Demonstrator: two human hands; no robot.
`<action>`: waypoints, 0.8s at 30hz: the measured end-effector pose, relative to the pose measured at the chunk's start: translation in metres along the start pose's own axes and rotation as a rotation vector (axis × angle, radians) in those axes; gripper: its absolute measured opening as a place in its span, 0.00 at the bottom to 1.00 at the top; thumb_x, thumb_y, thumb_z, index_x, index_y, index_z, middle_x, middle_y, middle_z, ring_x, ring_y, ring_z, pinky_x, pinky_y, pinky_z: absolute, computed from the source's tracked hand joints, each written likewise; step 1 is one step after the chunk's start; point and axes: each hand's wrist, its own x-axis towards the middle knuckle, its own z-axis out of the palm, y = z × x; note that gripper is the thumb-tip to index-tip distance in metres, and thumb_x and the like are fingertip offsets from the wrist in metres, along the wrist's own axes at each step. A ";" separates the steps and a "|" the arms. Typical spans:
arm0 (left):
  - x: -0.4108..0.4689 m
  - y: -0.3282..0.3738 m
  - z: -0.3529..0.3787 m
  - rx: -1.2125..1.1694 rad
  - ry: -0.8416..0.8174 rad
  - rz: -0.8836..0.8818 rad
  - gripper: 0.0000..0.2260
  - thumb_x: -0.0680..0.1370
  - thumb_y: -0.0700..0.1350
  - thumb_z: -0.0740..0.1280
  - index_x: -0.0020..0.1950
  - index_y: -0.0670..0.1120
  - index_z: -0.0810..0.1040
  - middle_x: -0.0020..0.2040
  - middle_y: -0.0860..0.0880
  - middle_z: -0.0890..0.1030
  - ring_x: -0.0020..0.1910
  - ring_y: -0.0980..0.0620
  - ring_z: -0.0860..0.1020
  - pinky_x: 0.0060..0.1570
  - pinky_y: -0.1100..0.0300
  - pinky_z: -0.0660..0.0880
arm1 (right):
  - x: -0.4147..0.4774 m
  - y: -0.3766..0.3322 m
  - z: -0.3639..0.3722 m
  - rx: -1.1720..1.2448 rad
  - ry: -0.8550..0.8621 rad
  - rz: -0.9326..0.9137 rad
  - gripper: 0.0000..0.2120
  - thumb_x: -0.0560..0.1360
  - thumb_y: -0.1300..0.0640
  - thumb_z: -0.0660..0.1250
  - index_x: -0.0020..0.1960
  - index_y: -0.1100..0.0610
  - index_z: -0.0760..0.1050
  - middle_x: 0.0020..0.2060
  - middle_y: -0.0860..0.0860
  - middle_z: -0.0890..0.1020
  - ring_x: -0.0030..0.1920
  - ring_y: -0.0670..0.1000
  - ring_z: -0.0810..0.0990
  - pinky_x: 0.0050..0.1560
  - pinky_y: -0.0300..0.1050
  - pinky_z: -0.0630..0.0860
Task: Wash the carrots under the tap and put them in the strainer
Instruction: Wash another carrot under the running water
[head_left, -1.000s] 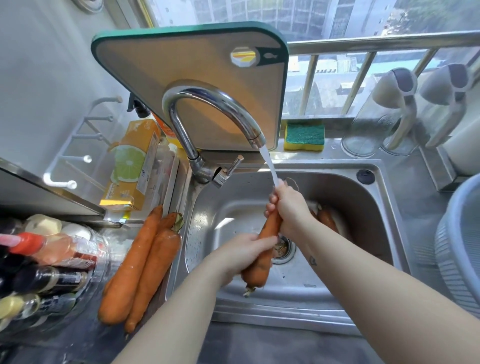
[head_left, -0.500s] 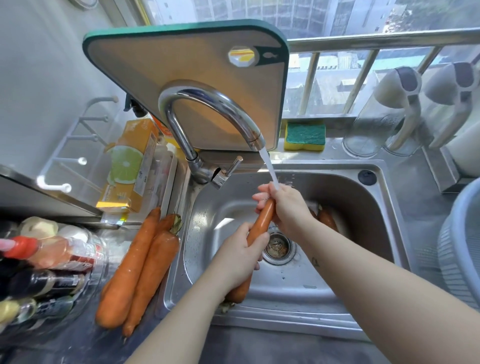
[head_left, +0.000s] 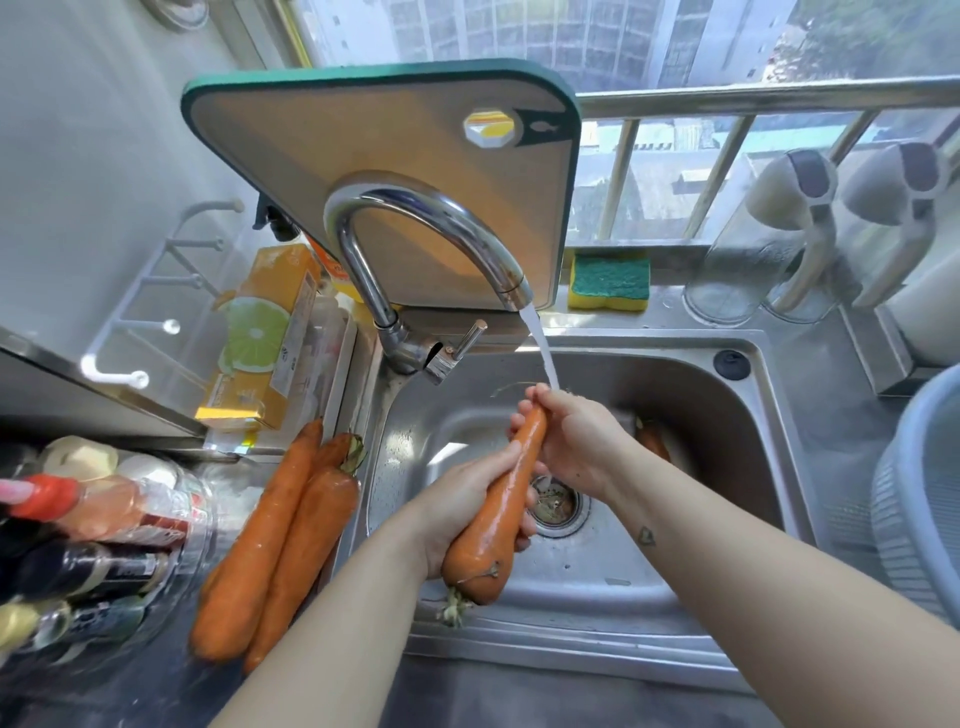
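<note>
Over the steel sink I hold a wet orange carrot, thick end toward me. My left hand grips its thick lower half. My right hand curls round its thin tip, right under the water stream from the tap. Another carrot lies in the sink behind my right wrist, mostly hidden. Several carrots lie on the counter left of the sink. The grey strainer stands at the right edge.
A cutting board leans behind the tap. A sponge sits on the ledge, two glass jugs to its right. Left of the sink are an orange box and a rack of bottles.
The carrot has turned in my hands so more of its thick end shows toward me. My left hand has slid along it; my right hand stays at the tip under the water.
</note>
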 end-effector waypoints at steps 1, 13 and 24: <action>0.002 0.000 0.002 -0.005 -0.023 -0.014 0.15 0.81 0.52 0.58 0.53 0.41 0.76 0.33 0.47 0.77 0.28 0.51 0.78 0.29 0.59 0.76 | 0.002 -0.001 -0.001 -0.014 0.055 -0.016 0.13 0.83 0.55 0.55 0.42 0.59 0.68 0.29 0.52 0.72 0.28 0.49 0.74 0.37 0.44 0.75; 0.021 0.020 0.008 0.108 0.125 0.053 0.16 0.84 0.48 0.53 0.48 0.39 0.74 0.30 0.46 0.80 0.27 0.51 0.78 0.31 0.59 0.76 | 0.039 -0.009 0.015 0.053 0.314 -0.072 0.10 0.79 0.57 0.63 0.42 0.61 0.73 0.25 0.51 0.69 0.16 0.45 0.67 0.34 0.42 0.78; 0.046 0.035 0.016 0.636 0.229 0.174 0.22 0.81 0.60 0.51 0.41 0.47 0.74 0.32 0.51 0.76 0.29 0.53 0.77 0.37 0.61 0.75 | 0.051 -0.020 0.025 -0.033 0.492 -0.191 0.15 0.81 0.52 0.58 0.41 0.58 0.75 0.25 0.50 0.74 0.23 0.48 0.71 0.28 0.41 0.68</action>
